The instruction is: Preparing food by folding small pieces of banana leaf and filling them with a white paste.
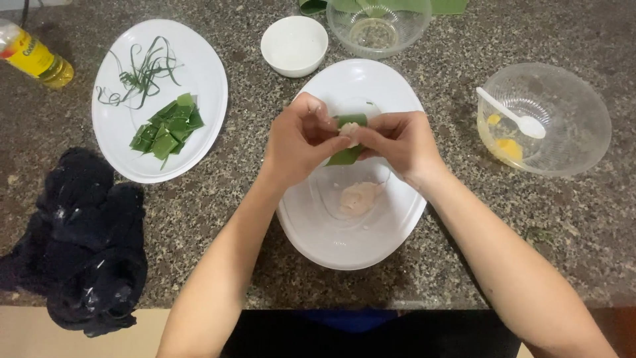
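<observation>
Over a white oval dish [318, 238] both my hands meet. My left hand [298, 139] and my right hand [397, 140] together pinch a green leaf strip [347, 156] with a small lump of pale pink paste [349, 130] on it. More of the pale paste [359, 197] lies in the dish below. A second white oval plate [126, 149] at the left carries cut green leaf pieces [167, 127] and thin green leaf strings [140, 73].
A small white bowl [294, 45] and a clear bowl [377, 25] stand at the back. At the right a clear plastic bowl [570, 132] holds yellow bits and a white spoon [511, 114]. An oil bottle [33, 56] lies far left; black cloth [86, 238] sits at the counter edge.
</observation>
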